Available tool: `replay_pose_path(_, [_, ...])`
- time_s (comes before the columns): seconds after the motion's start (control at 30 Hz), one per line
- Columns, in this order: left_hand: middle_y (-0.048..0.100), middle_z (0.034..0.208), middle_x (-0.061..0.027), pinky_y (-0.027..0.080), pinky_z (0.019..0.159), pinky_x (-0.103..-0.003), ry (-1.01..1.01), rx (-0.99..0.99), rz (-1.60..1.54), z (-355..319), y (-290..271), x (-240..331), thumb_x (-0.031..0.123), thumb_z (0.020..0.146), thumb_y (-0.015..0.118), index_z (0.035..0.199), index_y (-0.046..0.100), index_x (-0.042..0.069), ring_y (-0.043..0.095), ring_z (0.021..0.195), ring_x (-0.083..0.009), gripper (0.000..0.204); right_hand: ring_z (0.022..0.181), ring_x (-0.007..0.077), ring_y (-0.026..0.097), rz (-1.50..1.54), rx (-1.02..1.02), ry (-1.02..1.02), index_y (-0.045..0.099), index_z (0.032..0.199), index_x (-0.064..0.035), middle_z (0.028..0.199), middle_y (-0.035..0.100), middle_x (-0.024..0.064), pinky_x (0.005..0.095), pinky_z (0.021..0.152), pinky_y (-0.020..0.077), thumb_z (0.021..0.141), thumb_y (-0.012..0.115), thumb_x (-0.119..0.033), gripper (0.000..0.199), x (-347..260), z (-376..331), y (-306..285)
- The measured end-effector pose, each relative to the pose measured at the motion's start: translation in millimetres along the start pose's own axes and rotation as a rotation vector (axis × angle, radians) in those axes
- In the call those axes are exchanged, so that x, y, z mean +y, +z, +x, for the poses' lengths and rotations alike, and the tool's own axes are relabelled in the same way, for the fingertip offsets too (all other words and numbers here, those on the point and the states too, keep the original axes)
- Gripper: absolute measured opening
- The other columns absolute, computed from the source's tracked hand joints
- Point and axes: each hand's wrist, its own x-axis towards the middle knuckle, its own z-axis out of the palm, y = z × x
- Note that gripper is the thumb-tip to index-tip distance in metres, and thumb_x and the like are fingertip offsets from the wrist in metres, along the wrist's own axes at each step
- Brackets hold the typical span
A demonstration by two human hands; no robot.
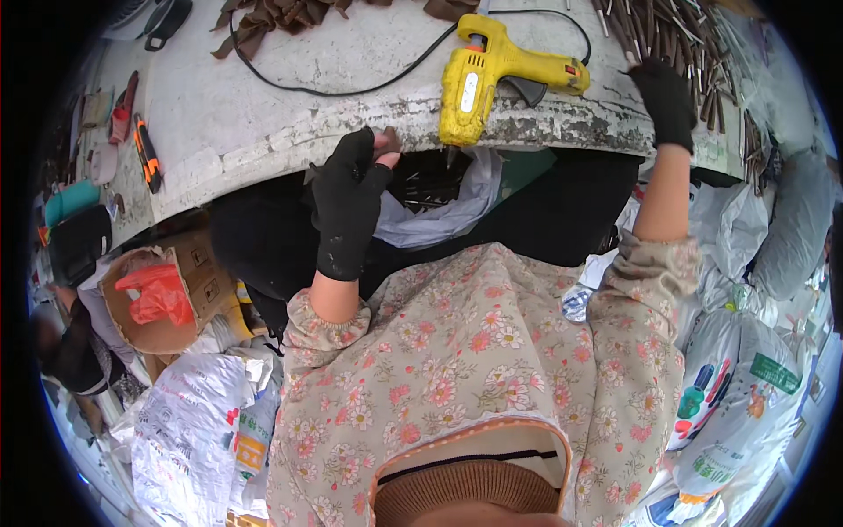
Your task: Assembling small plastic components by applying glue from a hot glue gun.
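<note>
My left hand (349,198), in a black glove with bare fingertips, is at the table's front edge. Its thumb and fingers pinch a small brown scrap (392,140). To its right a yellow glue gun (474,83) lies on the table, its nozzle end over the edge and its black cord (351,92) looping back. My right hand (665,101), also black-gloved, reaches over the left side of a pile of thin brown sticks (709,61), some with white ends. Its fingers are dark and partly hidden, so I cannot see whether they grip a stick.
Brown scraps (294,16) lie at the table's far side. An orange-and-black utility knife (147,154) is at the left. Below the edge hangs a white bag (421,230) with dark sticks inside. A cardboard box (198,272) with a red bag and several plastic bags (189,430) stand around me.
</note>
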Motion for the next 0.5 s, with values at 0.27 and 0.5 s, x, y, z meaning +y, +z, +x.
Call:
replay_pose_path(0.27, [0.064, 0.085, -0.0048, 0.047, 0.060, -0.021, -0.191, -0.152, -0.318, -37.5, 11.0, -17.1, 0.006, 0.080, 0.068, 0.104, 0.060, -0.002, 0.058, 0.070, -0.0076, 0.026, 0.083, 0.0116, 0.062, 0.684, 0.439, -0.132, 0.065, 0.105, -0.0072, 0.090, 0.068, 0.0054, 0.0273, 0.075, 0.0473, 0.081, 0.070, -0.023, 0.029, -2.5, -4.2, -3.2])
replay_pose_path(0.5, [0.063, 0.080, -0.0040, 0.043, 0.052, -0.020, -0.246, -0.210, -0.382, -44.9, 21.9, -25.1, 0.010, 0.083, 0.066, 0.102, 0.061, -0.002, 0.055, 0.062, -0.0063, 0.023, 0.081, 0.0108, 0.063, 0.027, 0.601, -0.470, 0.067, 0.091, -0.0034, 0.091, 0.069, 0.0032, 0.0232, 0.075, 0.0457, 0.086, 0.064, -0.013, 0.011, -42.5, 30.8, 31.9])
